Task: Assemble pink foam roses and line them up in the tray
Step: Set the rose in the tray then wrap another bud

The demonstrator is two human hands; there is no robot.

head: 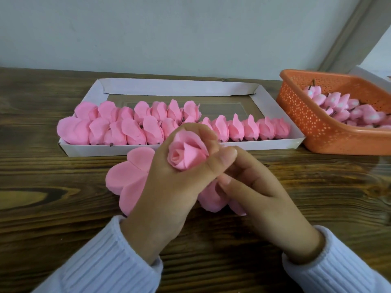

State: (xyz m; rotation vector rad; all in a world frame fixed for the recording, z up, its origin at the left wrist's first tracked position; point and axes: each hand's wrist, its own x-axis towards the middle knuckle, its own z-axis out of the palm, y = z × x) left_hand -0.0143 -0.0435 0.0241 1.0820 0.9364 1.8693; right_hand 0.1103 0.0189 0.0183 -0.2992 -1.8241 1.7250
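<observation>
**Furled rose held above the petal stack**

The left hand (pixel 169 187) clamps fingers and thumb round a tightly furled pink rose (pixel 187 154), over flat petals (pixel 127 180) on the table (pixel 42 218). The right hand (pixel 260 193) curls beneath the left thumb; what it grips is hidden. Behind, the tray (pixel 101 149) holds finished roses (pixel 135 132), with its far right floor bare. A basket (pixel 300 115) sits just beside the tray's right end.
</observation>
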